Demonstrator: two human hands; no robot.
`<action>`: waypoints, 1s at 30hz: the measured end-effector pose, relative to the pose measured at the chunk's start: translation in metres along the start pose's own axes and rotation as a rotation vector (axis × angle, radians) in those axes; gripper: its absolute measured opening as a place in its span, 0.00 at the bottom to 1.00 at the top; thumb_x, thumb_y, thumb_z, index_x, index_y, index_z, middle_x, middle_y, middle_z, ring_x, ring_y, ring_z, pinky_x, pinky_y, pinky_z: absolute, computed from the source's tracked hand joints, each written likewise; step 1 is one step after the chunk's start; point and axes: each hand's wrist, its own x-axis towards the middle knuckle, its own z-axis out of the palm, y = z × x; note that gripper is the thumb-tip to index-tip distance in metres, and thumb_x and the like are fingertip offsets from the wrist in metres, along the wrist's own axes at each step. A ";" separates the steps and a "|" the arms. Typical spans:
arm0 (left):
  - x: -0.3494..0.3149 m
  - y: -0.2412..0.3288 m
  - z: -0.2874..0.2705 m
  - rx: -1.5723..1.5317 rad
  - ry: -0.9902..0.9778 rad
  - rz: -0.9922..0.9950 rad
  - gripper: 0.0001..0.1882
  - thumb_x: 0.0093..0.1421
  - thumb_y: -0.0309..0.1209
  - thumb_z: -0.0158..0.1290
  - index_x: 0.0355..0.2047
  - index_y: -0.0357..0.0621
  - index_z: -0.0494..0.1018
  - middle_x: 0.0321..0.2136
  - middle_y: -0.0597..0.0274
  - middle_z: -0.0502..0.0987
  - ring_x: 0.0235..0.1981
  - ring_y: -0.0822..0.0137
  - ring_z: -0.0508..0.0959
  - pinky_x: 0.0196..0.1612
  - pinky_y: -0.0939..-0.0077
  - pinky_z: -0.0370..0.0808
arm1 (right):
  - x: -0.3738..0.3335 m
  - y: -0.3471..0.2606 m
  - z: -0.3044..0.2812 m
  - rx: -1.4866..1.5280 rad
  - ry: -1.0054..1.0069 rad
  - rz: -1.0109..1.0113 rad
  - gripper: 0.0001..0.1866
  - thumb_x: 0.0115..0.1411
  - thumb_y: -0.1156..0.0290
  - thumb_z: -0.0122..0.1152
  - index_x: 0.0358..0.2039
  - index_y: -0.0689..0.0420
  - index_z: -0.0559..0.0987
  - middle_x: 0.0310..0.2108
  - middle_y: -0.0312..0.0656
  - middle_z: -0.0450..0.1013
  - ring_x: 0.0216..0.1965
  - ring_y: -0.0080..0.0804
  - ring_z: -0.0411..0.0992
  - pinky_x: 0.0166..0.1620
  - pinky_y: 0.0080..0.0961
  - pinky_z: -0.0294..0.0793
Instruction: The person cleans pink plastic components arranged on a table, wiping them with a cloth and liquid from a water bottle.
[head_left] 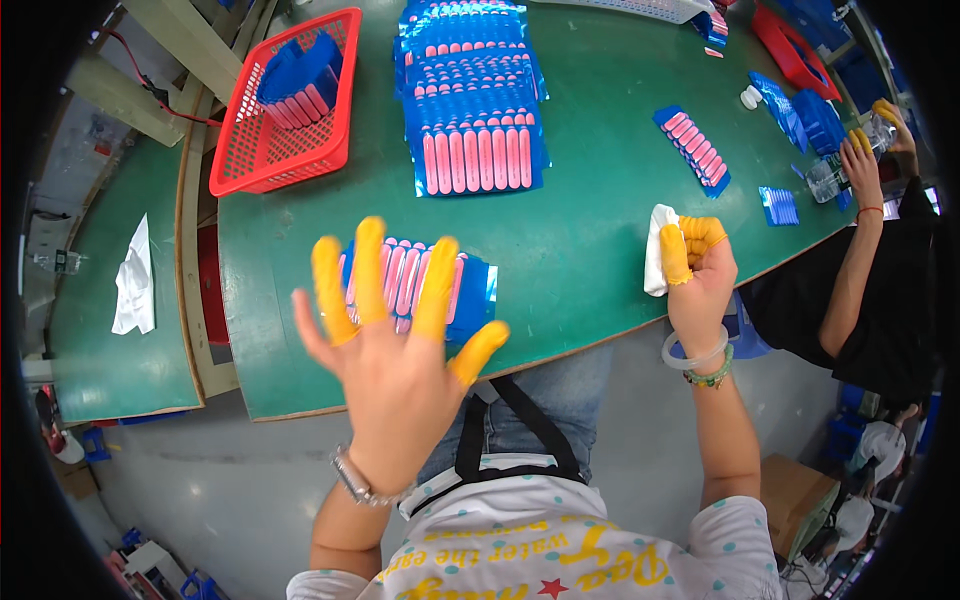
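My left hand hovers with spread fingers over a blue sheet bearing a row of pink strips. Yellow finger cots cover its thumb and several fingers, and it hides part of the sheet. Closed around a folded white cloth is my right hand, also in yellow finger cots, near the table's front edge. Beyond my left hand lies a long overlapping stack of similar blue sheets with pink strips. Another such sheet rests alone on the right, past my right hand.
A red plastic basket holding curled blue sheets stands at the far left of the green table. On the right, a co-worker's hands hold a clear bottle near small blue pieces. A white paper lies on the side table.
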 end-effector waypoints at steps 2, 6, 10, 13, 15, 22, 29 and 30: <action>0.024 0.015 0.010 0.014 0.030 0.010 0.34 0.57 0.56 0.57 0.60 0.53 0.73 0.65 0.40 0.61 0.69 0.39 0.54 0.67 0.36 0.41 | -0.001 0.000 0.001 0.029 -0.003 0.004 0.08 0.64 0.74 0.63 0.39 0.64 0.74 0.30 0.33 0.74 0.27 0.13 0.69 0.30 0.13 0.69; 0.053 0.032 0.033 0.138 0.012 0.025 0.32 0.59 0.56 0.54 0.56 0.50 0.75 0.57 0.42 0.69 0.66 0.43 0.59 0.64 0.28 0.41 | -0.006 0.000 -0.002 0.018 -0.013 0.004 0.08 0.64 0.74 0.63 0.39 0.63 0.74 0.30 0.32 0.74 0.27 0.12 0.69 0.30 0.12 0.69; 0.028 0.055 0.032 -0.017 -0.111 0.118 0.31 0.56 0.57 0.56 0.53 0.49 0.77 0.56 0.42 0.70 0.67 0.46 0.59 0.64 0.29 0.42 | -0.006 0.000 -0.002 0.024 -0.008 0.021 0.08 0.64 0.73 0.64 0.39 0.62 0.75 0.30 0.32 0.74 0.27 0.12 0.69 0.30 0.12 0.68; 0.002 0.064 0.030 -0.139 -0.224 0.346 0.34 0.54 0.56 0.58 0.57 0.53 0.75 0.60 0.37 0.66 0.68 0.45 0.58 0.65 0.29 0.42 | 0.002 -0.009 0.002 0.043 -0.081 0.030 0.09 0.63 0.74 0.65 0.39 0.63 0.75 0.28 0.33 0.75 0.27 0.14 0.71 0.30 0.15 0.70; -0.007 0.068 0.028 -0.278 -0.244 0.301 0.36 0.52 0.54 0.60 0.62 0.65 0.71 0.63 0.32 0.61 0.69 0.43 0.57 0.66 0.29 0.41 | 0.010 -0.019 0.006 -0.069 -0.209 -0.036 0.11 0.60 0.72 0.67 0.39 0.64 0.76 0.26 0.39 0.77 0.26 0.22 0.75 0.28 0.22 0.72; -0.026 0.064 0.061 -0.071 -0.194 0.385 0.39 0.50 0.51 0.63 0.65 0.80 0.64 0.63 0.32 0.62 0.69 0.46 0.57 0.67 0.29 0.43 | 0.003 -0.034 0.041 -0.799 -0.535 -0.549 0.13 0.56 0.63 0.67 0.35 0.58 0.75 0.22 0.45 0.74 0.22 0.46 0.76 0.25 0.36 0.75; -0.022 0.065 0.057 0.009 -0.181 0.364 0.35 0.53 0.49 0.61 0.63 0.80 0.66 0.62 0.34 0.63 0.69 0.47 0.58 0.67 0.31 0.44 | 0.010 -0.041 0.047 -0.808 -0.493 -0.450 0.12 0.54 0.67 0.66 0.33 0.56 0.72 0.22 0.46 0.76 0.23 0.46 0.77 0.25 0.38 0.76; -0.025 0.064 0.058 0.013 -0.186 0.378 0.35 0.52 0.49 0.61 0.63 0.82 0.66 0.62 0.34 0.63 0.69 0.47 0.58 0.67 0.31 0.43 | -0.003 -0.045 0.049 -0.758 -0.557 -0.530 0.12 0.56 0.66 0.65 0.33 0.57 0.72 0.23 0.47 0.76 0.23 0.47 0.77 0.25 0.38 0.76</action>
